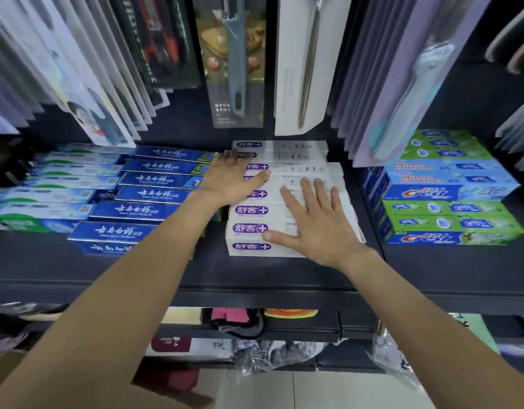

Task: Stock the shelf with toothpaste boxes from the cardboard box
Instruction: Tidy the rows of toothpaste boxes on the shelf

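Several white toothpaste boxes (254,211) with purple logos lie stacked in a row on the dark shelf (254,278), running from front to back. My left hand (231,178) rests flat on the left ends of the middle boxes, fingers straight. My right hand (316,222) lies flat on the right part of the front boxes, fingers spread. Neither hand holds anything. A corner of the brown cardboard box (7,370) shows at the bottom left, mostly hidden behind my left arm.
Blue toothpaste boxes (142,196) sit left of the white row, with green-white ones (48,196) further left. Green and blue boxes (449,208) are stacked at the right. Carded knives and utensils (237,60) hang above. Lower shelves hold packaged goods (240,320).
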Tool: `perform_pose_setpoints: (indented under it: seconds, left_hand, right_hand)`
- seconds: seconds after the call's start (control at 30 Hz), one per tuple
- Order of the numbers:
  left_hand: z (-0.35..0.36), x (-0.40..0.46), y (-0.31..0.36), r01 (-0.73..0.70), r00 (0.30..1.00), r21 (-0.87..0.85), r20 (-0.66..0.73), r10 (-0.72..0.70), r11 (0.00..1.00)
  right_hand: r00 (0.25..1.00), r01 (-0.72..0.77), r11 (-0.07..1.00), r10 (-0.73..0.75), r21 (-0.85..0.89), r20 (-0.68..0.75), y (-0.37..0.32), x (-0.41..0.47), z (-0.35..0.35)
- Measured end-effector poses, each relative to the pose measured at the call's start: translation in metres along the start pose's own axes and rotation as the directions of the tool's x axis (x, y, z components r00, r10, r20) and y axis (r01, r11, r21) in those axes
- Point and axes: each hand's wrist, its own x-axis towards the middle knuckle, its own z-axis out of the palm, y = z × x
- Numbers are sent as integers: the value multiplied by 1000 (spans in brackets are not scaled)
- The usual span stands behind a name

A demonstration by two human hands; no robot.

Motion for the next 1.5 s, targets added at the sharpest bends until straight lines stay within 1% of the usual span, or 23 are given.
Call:
perform_pose_setpoints:
  seconds: [0.1, 0.2, 0.23, 0.3, 0.37, 0.43, 0.6, 0.9, 1.1, 1.27, 1.37, 1.43, 1.5]
  left_hand:
    - [3, 3, 8, -60, 998, 22, -34, 60, 998]
    - [8, 11, 9, -14, 993, 14, -120, 16, 1000]
    - [10, 14, 8, 14, 993, -7, -118, -15, 1000]
    - [15, 20, 5, 54, 996, -84, -61, -59, 995]
    - [17, 22, 3, 59, 998, -160, -12, -61, 985]
    - [16, 22, 5, 45, 999, -205, -7, -48, 978]
    - [12, 20, 12, 43, 999, -211, -1, -44, 977]
    - [14, 23, 20, 90, 996, -321, 20, -88, 943]
    - [20, 28, 20, 82, 995, -390, -15, -96, 917]
    - [24, 32, 26, 67, 991, -403, -77, -106, 913]
    - [28, 35, 29, 62, 994, -452, -57, -98, 890]
    - [26, 34, 29, 52, 994, -517, -58, -96, 854]
    - [18, 22, 30, 10, 979, -638, -152, -139, 770]
  right_hand:
    - [999, 17, 1000, -17, 0, 41, 2, 1, -3]
    - [998, 21, 1000, -20, -6, 57, 3, 0, -6]
    - [999, 21, 1000, -21, -10, 50, 2, 0, -5]
    - [999, 20, 1000, -19, -10, 36, 2, 0, -4]
    - [999, 19, 1000, -18, -8, 31, 3, 0, -3]
    - [999, 18, 1000, -18, -11, 27, 3, 0, -3]
    - [1000, 10, 1000, -10, -6, 4, 3, -1, -2]
    - [1000, -3, 1000, 3, -18, 3, 11, -3, -5]
    - [1000, 4, 1000, -4, -14, 5, 14, -3, -4]
    - [999, -6, 999, 5, -34, -33, 19, -6, -2]
    - [999, -22, 999, 21, -25, -33, 22, -8, -3]
    - [999, -20, 999, 18, -34, -42, 23, -8, -3]
    - [998, -8, 999, 5, -49, -59, 24, -8, -1]
